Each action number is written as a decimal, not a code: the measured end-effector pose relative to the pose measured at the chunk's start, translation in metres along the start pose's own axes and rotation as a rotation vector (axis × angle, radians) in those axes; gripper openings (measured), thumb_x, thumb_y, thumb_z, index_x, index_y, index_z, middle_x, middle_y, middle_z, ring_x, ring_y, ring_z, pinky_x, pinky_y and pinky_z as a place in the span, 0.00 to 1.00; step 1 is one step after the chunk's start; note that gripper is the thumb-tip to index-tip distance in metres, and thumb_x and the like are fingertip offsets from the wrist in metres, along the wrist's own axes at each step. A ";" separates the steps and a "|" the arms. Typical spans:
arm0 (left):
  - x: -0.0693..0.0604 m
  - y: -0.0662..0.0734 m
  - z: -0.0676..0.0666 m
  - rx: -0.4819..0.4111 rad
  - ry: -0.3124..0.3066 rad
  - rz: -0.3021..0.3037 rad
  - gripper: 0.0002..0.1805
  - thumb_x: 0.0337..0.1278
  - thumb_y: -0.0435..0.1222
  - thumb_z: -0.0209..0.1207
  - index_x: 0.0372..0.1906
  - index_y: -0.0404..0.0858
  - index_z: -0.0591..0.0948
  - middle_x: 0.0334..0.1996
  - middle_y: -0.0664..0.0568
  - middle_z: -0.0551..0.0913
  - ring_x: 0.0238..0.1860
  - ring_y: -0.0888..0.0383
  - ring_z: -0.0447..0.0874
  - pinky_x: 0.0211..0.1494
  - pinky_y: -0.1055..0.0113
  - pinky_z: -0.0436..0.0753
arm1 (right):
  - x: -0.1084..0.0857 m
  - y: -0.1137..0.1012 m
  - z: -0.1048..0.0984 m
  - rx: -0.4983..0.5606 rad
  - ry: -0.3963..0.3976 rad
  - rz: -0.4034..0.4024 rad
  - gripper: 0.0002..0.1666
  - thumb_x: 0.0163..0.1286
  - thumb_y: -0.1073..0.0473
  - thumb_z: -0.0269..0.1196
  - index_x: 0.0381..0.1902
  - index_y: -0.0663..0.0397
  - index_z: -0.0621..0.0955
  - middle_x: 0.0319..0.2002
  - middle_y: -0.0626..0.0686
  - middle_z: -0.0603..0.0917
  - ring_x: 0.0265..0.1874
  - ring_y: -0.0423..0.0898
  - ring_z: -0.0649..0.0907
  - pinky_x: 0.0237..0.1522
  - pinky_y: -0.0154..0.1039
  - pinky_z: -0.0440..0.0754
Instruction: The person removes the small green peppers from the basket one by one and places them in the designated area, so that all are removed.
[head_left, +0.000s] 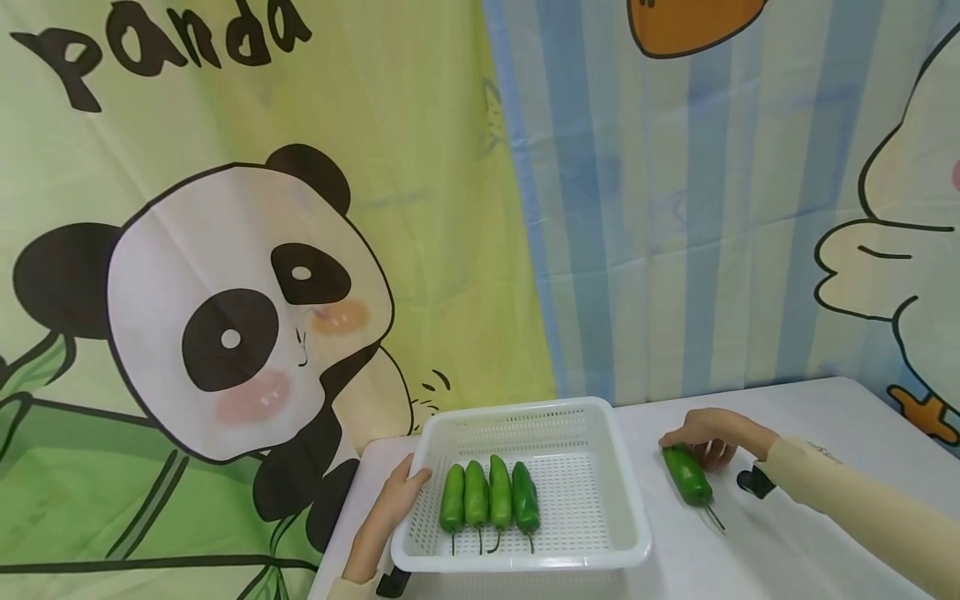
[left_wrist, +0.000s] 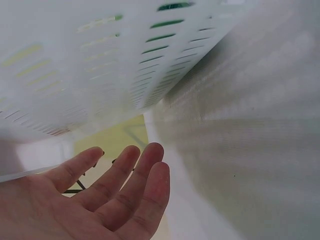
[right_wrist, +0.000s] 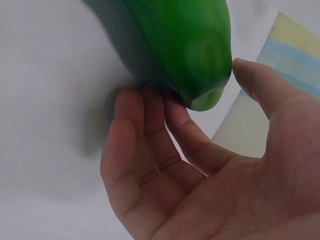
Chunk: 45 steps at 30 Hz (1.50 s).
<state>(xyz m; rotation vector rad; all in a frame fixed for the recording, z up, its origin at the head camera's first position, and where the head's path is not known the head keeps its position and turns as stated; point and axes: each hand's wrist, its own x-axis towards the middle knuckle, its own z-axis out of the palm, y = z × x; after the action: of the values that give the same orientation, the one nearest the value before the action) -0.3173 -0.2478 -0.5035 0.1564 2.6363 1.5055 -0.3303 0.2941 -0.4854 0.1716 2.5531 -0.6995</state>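
A white plastic basket with slotted walls stands on the table, and several green peppers lie side by side in its left half, stems toward me. My left hand is at the basket's left side, thumb by the rim. In the left wrist view its fingers extend loosely beside the outer wall, not curled round it. Right of the basket, my right hand pinches one more green pepper at its blunt end. The right wrist view shows thumb and forefinger on opposite sides of that pepper.
A white cloth covers the table. Behind it hangs a printed curtain with a panda and blue stripes, close to the basket's back edge. Dark straps sit at both wrists.
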 end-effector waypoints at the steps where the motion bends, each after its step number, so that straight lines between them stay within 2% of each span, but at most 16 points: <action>1: 0.000 0.000 0.000 -0.001 0.001 0.001 0.29 0.75 0.43 0.49 0.74 0.36 0.63 0.51 0.32 0.83 0.36 0.50 0.90 0.32 0.58 0.91 | 0.001 0.001 -0.001 -0.002 0.003 -0.001 0.31 0.67 0.34 0.62 0.36 0.59 0.77 0.31 0.56 0.80 0.30 0.49 0.83 0.35 0.41 0.89; 8: -0.002 0.002 0.000 -0.014 0.004 0.001 0.29 0.76 0.43 0.48 0.74 0.36 0.63 0.53 0.31 0.82 0.37 0.48 0.90 0.32 0.57 0.91 | -0.002 0.002 -0.013 -0.016 0.015 -0.032 0.37 0.66 0.30 0.61 0.39 0.62 0.79 0.34 0.57 0.82 0.33 0.50 0.83 0.36 0.44 0.88; 12: -0.001 0.001 0.001 -0.024 0.006 -0.004 0.29 0.76 0.43 0.48 0.74 0.36 0.63 0.54 0.31 0.82 0.38 0.48 0.90 0.33 0.57 0.91 | -0.010 -0.003 -0.028 -0.021 -0.003 -0.088 0.45 0.66 0.26 0.58 0.47 0.67 0.80 0.40 0.60 0.84 0.39 0.54 0.84 0.40 0.49 0.88; 16: 0.000 0.000 0.001 -0.035 -0.001 0.001 0.29 0.76 0.42 0.48 0.75 0.37 0.63 0.56 0.31 0.81 0.39 0.49 0.90 0.35 0.58 0.91 | -0.015 -0.007 -0.040 -0.022 -0.011 -0.129 0.52 0.65 0.24 0.56 0.57 0.70 0.77 0.47 0.64 0.84 0.45 0.59 0.83 0.44 0.54 0.87; 26: 0.000 -0.001 0.002 -0.049 -0.013 0.008 0.29 0.76 0.42 0.47 0.75 0.36 0.62 0.57 0.30 0.80 0.40 0.48 0.90 0.36 0.57 0.91 | -0.024 -0.022 -0.048 0.051 -0.015 -0.169 0.61 0.63 0.21 0.56 0.67 0.74 0.67 0.54 0.68 0.80 0.55 0.69 0.79 0.50 0.61 0.85; 33: -0.001 0.000 0.002 -0.061 -0.008 0.006 0.29 0.76 0.42 0.48 0.75 0.36 0.62 0.57 0.29 0.80 0.40 0.47 0.90 0.35 0.57 0.91 | -0.039 -0.040 -0.045 0.067 0.020 -0.230 0.55 0.64 0.23 0.57 0.64 0.69 0.72 0.54 0.66 0.81 0.55 0.67 0.79 0.51 0.61 0.85; 39: -0.002 0.001 0.001 -0.055 -0.006 -0.001 0.29 0.76 0.42 0.48 0.75 0.35 0.62 0.56 0.30 0.81 0.40 0.48 0.90 0.35 0.57 0.91 | -0.050 -0.057 -0.042 0.082 0.009 -0.291 0.52 0.65 0.25 0.58 0.65 0.66 0.72 0.55 0.63 0.81 0.56 0.66 0.80 0.51 0.61 0.86; 45: -0.001 -0.001 0.000 -0.059 -0.012 0.003 0.29 0.76 0.42 0.47 0.75 0.35 0.62 0.57 0.29 0.80 0.41 0.47 0.90 0.36 0.56 0.91 | -0.056 -0.078 -0.039 0.086 -0.007 -0.342 0.47 0.67 0.27 0.59 0.64 0.62 0.74 0.54 0.59 0.82 0.54 0.60 0.82 0.48 0.56 0.87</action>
<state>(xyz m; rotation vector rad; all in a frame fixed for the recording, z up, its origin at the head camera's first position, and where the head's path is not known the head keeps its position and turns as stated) -0.3159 -0.2480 -0.5044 0.1639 2.5803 1.5760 -0.3166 0.2471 -0.3942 -0.2457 2.5730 -0.9341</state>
